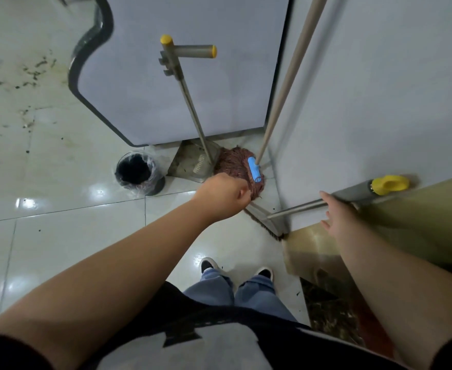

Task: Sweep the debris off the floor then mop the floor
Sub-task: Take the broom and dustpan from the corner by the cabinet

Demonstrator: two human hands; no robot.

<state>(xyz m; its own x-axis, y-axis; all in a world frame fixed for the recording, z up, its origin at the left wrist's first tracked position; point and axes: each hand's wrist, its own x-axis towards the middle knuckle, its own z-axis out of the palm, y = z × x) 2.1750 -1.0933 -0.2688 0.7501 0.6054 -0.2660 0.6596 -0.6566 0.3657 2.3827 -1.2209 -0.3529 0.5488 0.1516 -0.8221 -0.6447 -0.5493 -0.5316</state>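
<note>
Beside the mop (239, 166), the left hand (223, 194) looks curled, seemingly empty; the right hand (338, 216), fingers straight, touches the broom handle (326, 202).

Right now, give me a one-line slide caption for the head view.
Right hand reaches for the broom beside mop, dustpan and bin; debris unswept.

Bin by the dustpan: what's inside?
The bin holds a clear liner whose edge folds over the rim. Inside it looks dark; contents, if any, can't be made out. Its base is partly hidden by the liner.
</note>
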